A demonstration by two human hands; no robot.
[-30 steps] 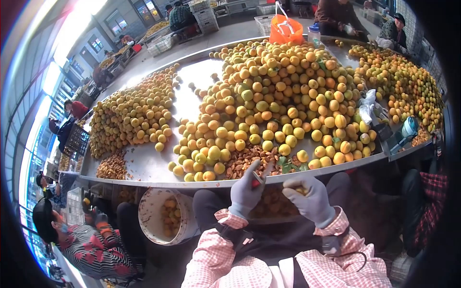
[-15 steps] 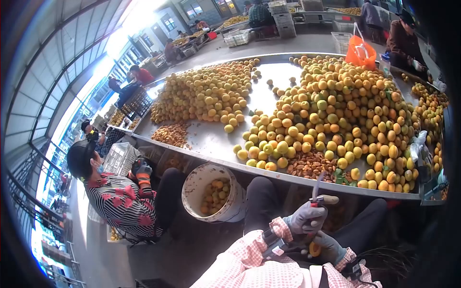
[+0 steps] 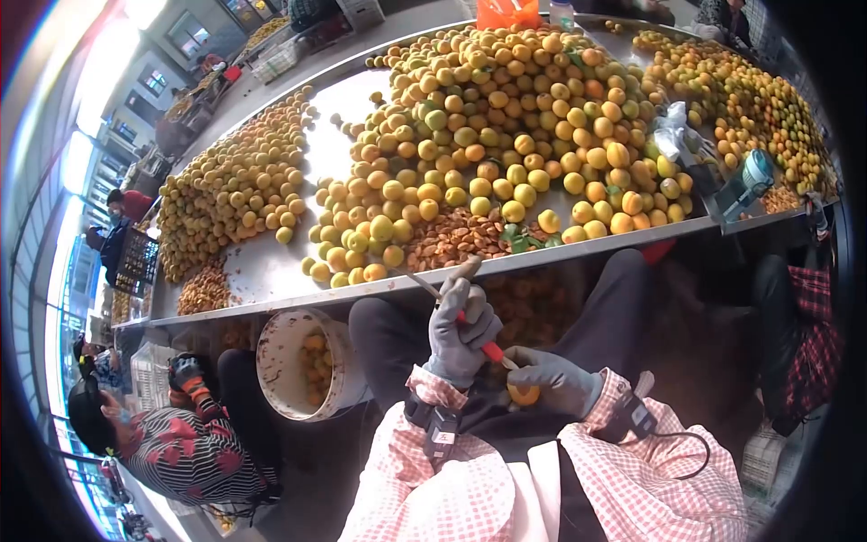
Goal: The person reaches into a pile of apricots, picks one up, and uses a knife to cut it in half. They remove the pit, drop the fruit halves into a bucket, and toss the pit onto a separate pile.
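My left hand, in a grey glove, is closed around a red-handled knife. Its thin blade points up and left, towards the table edge. At the lower end of the handle, a short metal tip comes close to my right hand. That hand, gloved too, has its fingers closed on a yellow-orange apricot, partly covered by the glove. Both hands are over my lap, in front of the metal table. Beyond them lie a heap of apricots and a pile of brown apricot stones.
A white bucket with apricots inside stands left of my knees. Further left sits a co-worker in a striped, flowered top. A turquoise-lidded bottle and a clear plastic bag are at the right. An orange bag lies behind the heap.
The view has swung right, so table and bucket appear further left. The knife blade, upright before, now leans left. My right hand has come out from below my left hand to its right.
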